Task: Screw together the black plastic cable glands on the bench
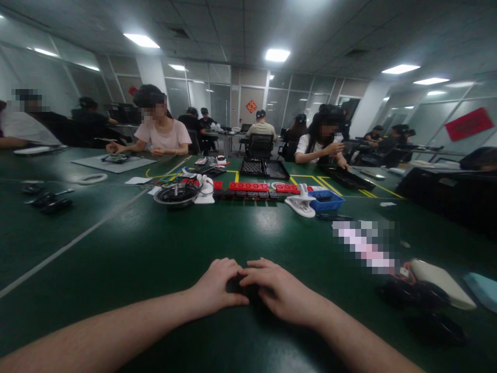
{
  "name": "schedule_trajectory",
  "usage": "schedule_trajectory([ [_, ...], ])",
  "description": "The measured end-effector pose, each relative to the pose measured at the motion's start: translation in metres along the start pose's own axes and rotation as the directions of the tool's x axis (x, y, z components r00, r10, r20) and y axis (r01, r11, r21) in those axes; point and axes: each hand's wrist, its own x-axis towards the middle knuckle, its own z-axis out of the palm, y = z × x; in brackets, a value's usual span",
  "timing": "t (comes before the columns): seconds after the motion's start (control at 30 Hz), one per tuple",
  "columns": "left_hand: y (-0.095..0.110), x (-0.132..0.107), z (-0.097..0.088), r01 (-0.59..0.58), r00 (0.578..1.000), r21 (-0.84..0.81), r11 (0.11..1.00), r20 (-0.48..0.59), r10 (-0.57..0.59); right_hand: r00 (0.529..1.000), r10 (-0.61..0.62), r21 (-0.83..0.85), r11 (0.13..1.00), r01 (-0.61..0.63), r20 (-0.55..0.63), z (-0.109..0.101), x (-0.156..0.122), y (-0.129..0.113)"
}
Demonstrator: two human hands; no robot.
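Note:
Both of my hands rest together on the dark green table (163,248), close to its near edge. My left hand (217,287) is curled, its fingers bent round a small dark object (237,285) that is mostly hidden. My right hand (277,290) lies over the same dark object from the right, fingers pressed together and touching the left hand's fingertips. I cannot make out what the object is.
Farther back stand a round metal dish (176,195), a row of red blocks (248,186), a blue bin (326,200) and a black tray (264,167). Dark items (423,305) and a white pad (442,282) lie at right. Other people sit across the table.

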Motion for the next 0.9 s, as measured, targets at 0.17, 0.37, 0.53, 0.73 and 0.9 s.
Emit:
schedule_trajectory([
  [0.17,-0.003,-0.001,0.002,-0.007,1.000,0.004,1.000,-0.013,0.007,1.000,-0.008,0.042,0.999,0.008,-0.005,0.001,0.000,0.001],
  [0.37,-0.003,-0.001,0.004,-0.004,0.999,0.000,1.000,-0.044,0.004,0.972,0.033,0.033,0.999,-0.026,-0.235,0.004,0.000,0.000],
  [0.53,0.000,-0.001,0.002,-0.007,0.999,-0.024,1.000,-0.034,0.006,0.893,0.259,-0.037,0.955,-0.293,-0.368,0.015,0.004,-0.006],
  [0.73,0.003,0.000,0.000,0.009,1.000,-0.025,1.000,-0.020,-0.009,0.864,0.337,-0.162,0.894,-0.419,-0.373,0.030,0.010,-0.009],
  [0.9,0.004,0.000,0.000,0.007,0.999,-0.007,1.000,-0.033,-0.007,0.899,0.283,-0.279,0.882,-0.381,-0.334,0.034,0.011,-0.007],
])
